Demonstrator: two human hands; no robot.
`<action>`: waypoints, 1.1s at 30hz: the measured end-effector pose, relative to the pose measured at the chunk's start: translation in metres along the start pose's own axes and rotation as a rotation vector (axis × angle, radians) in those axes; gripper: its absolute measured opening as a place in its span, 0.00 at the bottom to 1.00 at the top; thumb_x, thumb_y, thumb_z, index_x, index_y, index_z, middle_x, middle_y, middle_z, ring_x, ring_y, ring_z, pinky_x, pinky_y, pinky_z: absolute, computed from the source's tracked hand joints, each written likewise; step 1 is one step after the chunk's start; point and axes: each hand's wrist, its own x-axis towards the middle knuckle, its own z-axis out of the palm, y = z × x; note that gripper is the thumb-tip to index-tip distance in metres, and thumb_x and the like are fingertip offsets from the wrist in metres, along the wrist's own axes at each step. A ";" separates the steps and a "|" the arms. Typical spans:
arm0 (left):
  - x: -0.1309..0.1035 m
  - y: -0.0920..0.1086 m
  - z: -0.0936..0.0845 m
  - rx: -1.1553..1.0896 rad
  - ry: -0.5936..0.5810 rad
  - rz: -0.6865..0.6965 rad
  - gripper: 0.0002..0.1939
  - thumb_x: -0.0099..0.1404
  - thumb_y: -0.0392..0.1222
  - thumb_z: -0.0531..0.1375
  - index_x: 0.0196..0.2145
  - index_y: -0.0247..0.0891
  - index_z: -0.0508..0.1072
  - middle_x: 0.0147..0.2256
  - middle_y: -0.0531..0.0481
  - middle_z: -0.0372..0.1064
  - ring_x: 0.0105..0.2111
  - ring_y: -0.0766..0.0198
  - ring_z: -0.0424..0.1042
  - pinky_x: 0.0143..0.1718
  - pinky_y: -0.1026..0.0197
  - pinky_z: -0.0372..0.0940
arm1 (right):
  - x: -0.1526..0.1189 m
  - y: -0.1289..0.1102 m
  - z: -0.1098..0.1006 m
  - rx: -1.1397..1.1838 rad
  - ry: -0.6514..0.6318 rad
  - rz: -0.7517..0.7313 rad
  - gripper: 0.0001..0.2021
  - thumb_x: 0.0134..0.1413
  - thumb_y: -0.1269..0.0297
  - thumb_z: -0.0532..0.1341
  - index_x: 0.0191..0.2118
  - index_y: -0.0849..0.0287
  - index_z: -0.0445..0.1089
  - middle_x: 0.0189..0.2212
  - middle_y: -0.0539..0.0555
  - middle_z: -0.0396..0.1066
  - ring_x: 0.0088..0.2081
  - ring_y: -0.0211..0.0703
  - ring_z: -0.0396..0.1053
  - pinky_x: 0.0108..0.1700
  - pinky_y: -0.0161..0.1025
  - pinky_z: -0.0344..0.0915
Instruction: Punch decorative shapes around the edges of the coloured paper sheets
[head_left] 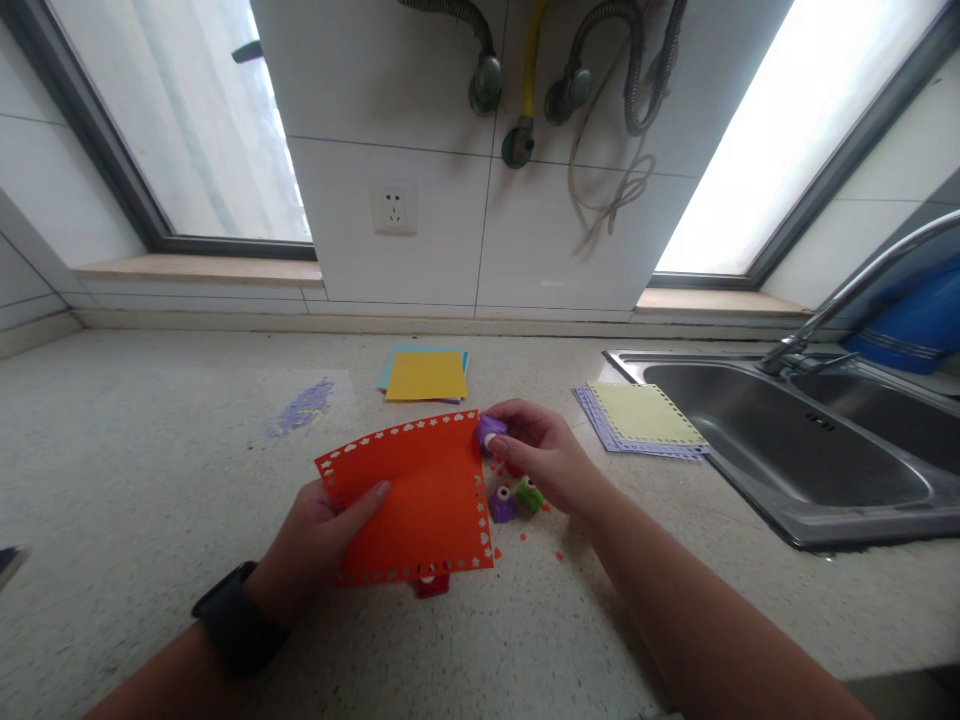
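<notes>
An orange-red sheet of paper [420,500] with small shapes punched along its edges is held at its left side by my left hand [322,530], thumb on top. My right hand [544,450] grips a purple craft punch [491,434] at the sheet's upper right corner. Below that hand, another purple punch [502,504] and a green punch [529,495] lie on the counter among orange paper bits. A red punch [433,585] shows partly under the sheet's lower edge. Another red piece beneath my right fingers is mostly hidden.
Yellow and blue paper [426,376] is stacked toward the wall. Punched pale yellow and lilac sheets [649,414] lie beside the steel sink [795,440] on the right. A pile of purple paper bits [302,407] sits on the left of the counter [150,480].
</notes>
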 end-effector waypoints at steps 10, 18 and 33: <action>-0.002 0.004 0.004 -0.053 0.016 -0.034 0.17 0.59 0.44 0.71 0.45 0.37 0.79 0.43 0.44 0.82 0.38 0.48 0.82 0.41 0.49 0.78 | 0.000 0.002 0.004 -0.115 -0.060 0.210 0.15 0.53 0.54 0.71 0.43 0.56 0.76 0.33 0.53 0.77 0.28 0.36 0.70 0.29 0.35 0.66; -0.002 0.005 0.005 -0.049 0.035 -0.034 0.18 0.59 0.45 0.70 0.45 0.36 0.79 0.44 0.44 0.82 0.40 0.48 0.82 0.42 0.50 0.78 | -0.001 -0.002 0.006 -0.106 -0.099 0.258 0.15 0.53 0.55 0.71 0.43 0.57 0.74 0.34 0.53 0.76 0.28 0.36 0.71 0.28 0.35 0.65; -0.003 0.018 -0.008 -0.243 0.021 -0.122 0.40 0.60 0.74 0.49 0.49 0.38 0.77 0.36 0.40 0.81 0.41 0.42 0.80 0.34 0.50 0.74 | -0.002 0.004 0.014 0.129 -0.073 0.305 0.11 0.51 0.57 0.72 0.36 0.58 0.77 0.30 0.52 0.75 0.26 0.34 0.68 0.26 0.33 0.61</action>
